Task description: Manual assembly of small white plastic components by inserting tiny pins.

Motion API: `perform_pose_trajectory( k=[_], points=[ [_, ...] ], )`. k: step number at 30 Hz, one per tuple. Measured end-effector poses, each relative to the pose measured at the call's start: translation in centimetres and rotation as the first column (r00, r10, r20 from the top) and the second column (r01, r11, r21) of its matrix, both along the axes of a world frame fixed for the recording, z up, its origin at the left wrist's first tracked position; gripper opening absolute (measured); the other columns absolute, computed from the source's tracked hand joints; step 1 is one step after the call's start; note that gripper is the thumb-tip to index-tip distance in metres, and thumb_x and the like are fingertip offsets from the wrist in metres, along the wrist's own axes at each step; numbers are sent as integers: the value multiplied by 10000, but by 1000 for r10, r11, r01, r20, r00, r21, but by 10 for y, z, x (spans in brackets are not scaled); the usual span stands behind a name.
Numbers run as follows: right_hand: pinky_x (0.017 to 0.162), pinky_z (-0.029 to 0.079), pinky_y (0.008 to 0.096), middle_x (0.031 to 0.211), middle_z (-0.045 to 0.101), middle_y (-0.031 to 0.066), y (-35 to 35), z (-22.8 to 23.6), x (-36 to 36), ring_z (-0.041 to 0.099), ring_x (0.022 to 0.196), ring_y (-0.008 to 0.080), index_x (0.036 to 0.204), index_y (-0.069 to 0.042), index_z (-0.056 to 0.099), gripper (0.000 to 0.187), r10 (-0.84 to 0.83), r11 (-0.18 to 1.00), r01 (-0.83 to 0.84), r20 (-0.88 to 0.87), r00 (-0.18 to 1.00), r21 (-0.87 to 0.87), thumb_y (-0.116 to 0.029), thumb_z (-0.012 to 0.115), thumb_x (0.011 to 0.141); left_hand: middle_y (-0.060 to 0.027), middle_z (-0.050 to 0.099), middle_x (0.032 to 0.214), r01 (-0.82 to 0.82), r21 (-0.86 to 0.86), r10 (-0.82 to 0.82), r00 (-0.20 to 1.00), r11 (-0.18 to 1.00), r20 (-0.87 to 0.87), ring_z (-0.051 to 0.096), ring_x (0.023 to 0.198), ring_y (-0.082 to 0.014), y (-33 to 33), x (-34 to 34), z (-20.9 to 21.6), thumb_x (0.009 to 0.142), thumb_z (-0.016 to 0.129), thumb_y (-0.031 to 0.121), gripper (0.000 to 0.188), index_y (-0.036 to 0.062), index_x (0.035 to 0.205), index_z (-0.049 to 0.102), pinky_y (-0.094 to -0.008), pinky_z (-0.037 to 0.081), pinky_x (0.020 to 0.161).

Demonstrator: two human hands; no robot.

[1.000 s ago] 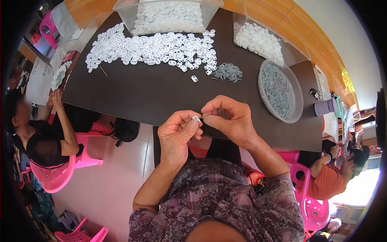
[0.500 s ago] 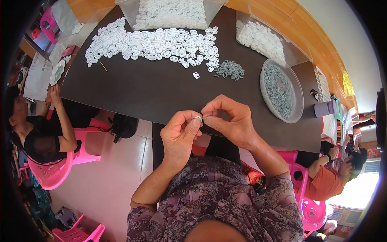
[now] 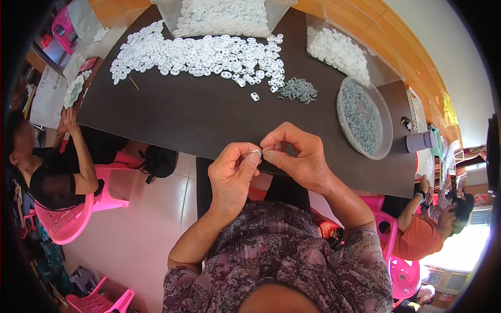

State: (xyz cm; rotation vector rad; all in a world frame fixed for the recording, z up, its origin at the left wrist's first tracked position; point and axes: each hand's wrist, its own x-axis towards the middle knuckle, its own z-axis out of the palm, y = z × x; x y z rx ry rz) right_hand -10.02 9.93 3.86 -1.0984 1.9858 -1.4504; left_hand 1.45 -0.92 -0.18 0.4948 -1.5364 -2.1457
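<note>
Just off the table's near edge, my left hand (image 3: 229,169) pinches a small white plastic piece (image 3: 255,152) between thumb and forefinger. Against it, the closed thumb and forefinger of my right hand (image 3: 300,156) grip a tiny grey screw-like piece (image 3: 262,155), mostly hidden by the fingertips. Beyond my hands lies one loose white two-holed oval piece (image 3: 254,96). A wide heap of the same white pieces (image 3: 198,57) spreads along the far side of the table. Right of it sits a small pile of grey screw-like pieces (image 3: 298,91).
On the dark table (image 3: 172,117) stand a round clear tub (image 3: 387,125) of grey pieces, a clear bin (image 3: 289,6) and another bin (image 3: 389,65) of white pieces. A thin stick (image 3: 134,83) lies left. Co-workers sit left (image 3: 55,180) and right (image 3: 422,235).
My hands keep the same pinch at nearly the same spot. The co-worker on the right has raised a forearm; the one on the left has shifted slightly.
</note>
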Motion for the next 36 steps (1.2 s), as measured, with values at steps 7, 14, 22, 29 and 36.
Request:
perform_pose_trajectory(
  k=[7, 14, 22, 29, 36],
  points=[
    [642, 428, 211, 811, 566, -2, 1, -4, 1, 512, 723, 47, 898, -2, 628, 118, -1, 1000, 1, 50, 999, 2, 6, 656, 784, -18, 546, 780, -30, -92, 29, 1000, 995, -11, 520, 631, -66, 4, -1, -1, 896, 571, 57, 88, -29, 900, 589, -197, 438, 563],
    [634, 431, 196, 818, 579, -14, 2, -18, 4, 511, 728, 32, 905, 4, 619, 104, -51, 998, 55, 239, 970, -8, 11, 643, 804, -23, 548, 763, -106, -238, 113, 993, 966, 16, 512, 585, -64, 9, -5, -9, 874, 588, 22, 42, -20, 878, 594, -199, 437, 524],
    [544, 430, 185, 734, 606, -8, -2, -18, 5, 523, 643, 14, 858, 4, 609, 65, -91, 989, 116, 237, 967, -94, -4, 634, 798, -19, 554, 751, -119, -184, 122, 992, 976, 6, 514, 576, -60, 9, -10, -8, 873, 592, 26, 43, -15, 865, 602, -195, 433, 507],
    [658, 451, 203, 809, 605, 1, -5, -12, -2, 548, 753, 47, 885, 5, 625, 73, -46, 998, 54, 231, 972, -29, 13, 627, 813, -30, 591, 746, -100, -94, 99, 995, 991, -15, 519, 580, -59, 5, -12, -10, 889, 600, 88, 110, -22, 899, 605, -185, 436, 502],
    [675, 454, 210, 825, 615, 9, -14, -7, -12, 550, 767, 51, 883, 1, 627, 71, -2, 1000, 4, 179, 984, -6, -6, 641, 815, -71, 610, 751, -76, 131, 82, 996, 988, -44, 548, 573, -94, -3, -19, -9, 885, 595, 71, 125, -54, 893, 605, -214, 462, 491]
  ],
)
